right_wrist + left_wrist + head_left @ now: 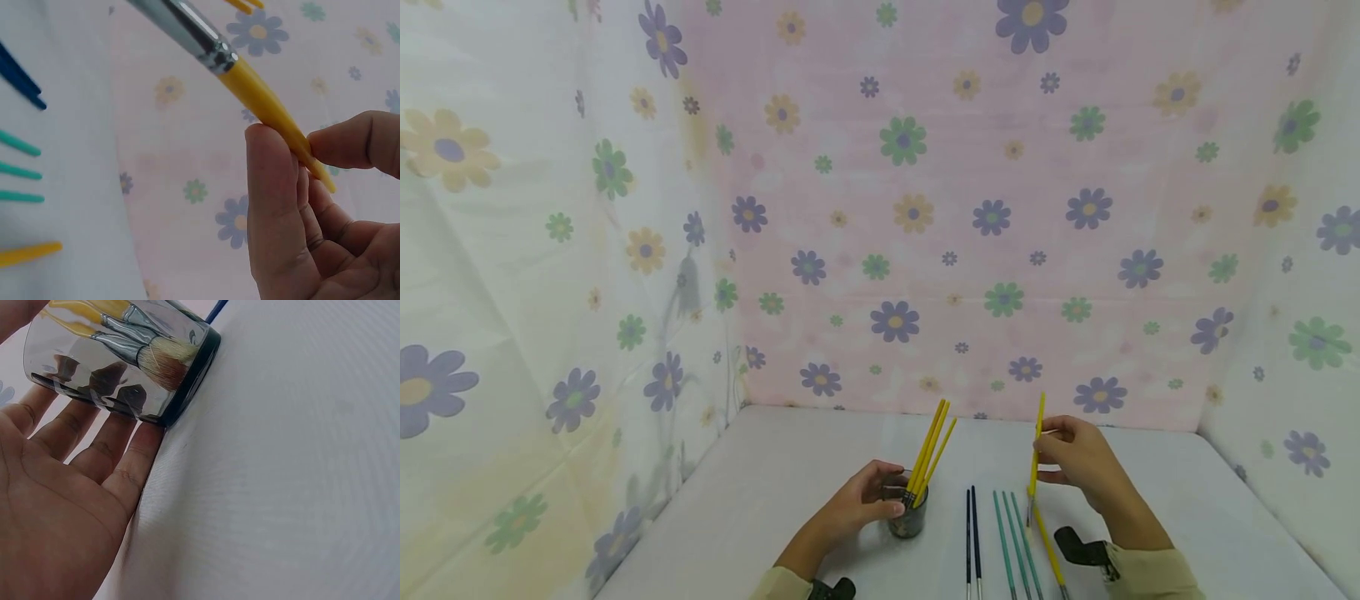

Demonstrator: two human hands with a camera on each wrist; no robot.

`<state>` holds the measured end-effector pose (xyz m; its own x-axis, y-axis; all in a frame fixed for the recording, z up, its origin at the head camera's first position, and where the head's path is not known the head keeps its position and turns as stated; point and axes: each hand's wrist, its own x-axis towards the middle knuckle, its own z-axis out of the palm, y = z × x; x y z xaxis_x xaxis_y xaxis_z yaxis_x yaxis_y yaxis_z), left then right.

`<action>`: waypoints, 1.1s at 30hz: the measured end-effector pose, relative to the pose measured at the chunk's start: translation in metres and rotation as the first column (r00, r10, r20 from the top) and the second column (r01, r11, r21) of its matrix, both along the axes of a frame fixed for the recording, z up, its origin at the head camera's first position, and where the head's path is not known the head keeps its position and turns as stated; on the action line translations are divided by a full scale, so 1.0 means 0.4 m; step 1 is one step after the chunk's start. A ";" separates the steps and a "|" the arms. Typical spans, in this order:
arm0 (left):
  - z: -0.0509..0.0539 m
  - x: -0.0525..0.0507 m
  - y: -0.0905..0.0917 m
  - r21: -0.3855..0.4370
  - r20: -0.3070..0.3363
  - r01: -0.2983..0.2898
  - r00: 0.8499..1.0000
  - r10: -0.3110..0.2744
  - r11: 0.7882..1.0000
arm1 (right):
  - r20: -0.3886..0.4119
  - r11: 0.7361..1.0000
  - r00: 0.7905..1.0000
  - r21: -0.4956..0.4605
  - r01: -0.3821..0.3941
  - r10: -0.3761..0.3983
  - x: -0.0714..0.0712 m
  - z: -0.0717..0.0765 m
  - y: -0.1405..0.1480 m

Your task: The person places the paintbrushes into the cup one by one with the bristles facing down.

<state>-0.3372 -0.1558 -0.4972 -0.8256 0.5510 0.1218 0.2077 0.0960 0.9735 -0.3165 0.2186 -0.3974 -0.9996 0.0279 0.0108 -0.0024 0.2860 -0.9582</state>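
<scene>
My left hand (852, 506) holds a clear glass cup (908, 523), thumb on the near side and fingers round the far side. Yellow-handled paintbrushes (930, 446) lean in the cup, handles up. Through its wall the left wrist view shows their pale and brown bristles (165, 365) near the base. Off to the right, my right hand (1082, 454) pinches another yellow paintbrush (1040, 433) between thumb and fingertips. This brush stands upright above the table, bristle end down, its silver ferrule (187, 28) close to the camera in the right wrist view.
On the white table (820, 433) lie two dark blue brushes (976, 533), three teal brushes (1021, 546) and one yellow brush (1049, 550), roughly side by side between the hands. Flower-printed cloth (951, 300) hangs behind and along both sides.
</scene>
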 end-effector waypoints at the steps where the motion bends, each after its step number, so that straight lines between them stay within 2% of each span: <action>1: 0.000 0.000 0.000 0.001 -0.001 0.000 1.000 0.000 1.000 | -0.008 1.000 1.000 -0.018 0.003 -0.003 0.002 0.006 -0.006; 7: -0.004 0.000 0.003 0.014 0.009 0.004 1.000 -0.004 1.000 | -0.066 0.991 0.998 -0.130 0.012 -0.021 0.012 0.020 -0.028; 15: -0.009 -0.007 -0.001 0.006 -0.011 0.007 1.000 -0.007 1.000 | -0.142 0.982 0.988 -0.184 0.040 -0.067 0.029 0.032 -0.037; 27: -0.011 -0.003 -0.004 -0.009 0.004 -0.019 1.000 0.019 1.000 | -0.218 0.981 0.975 -0.195 -0.009 -0.035 0.031 0.015 -0.106; 33: 0.000 0.000 0.001 0.007 -0.007 -0.019 1.000 0.019 1.000 | -0.242 0.980 0.969 -0.200 -0.004 -0.045 0.033 0.012 -0.136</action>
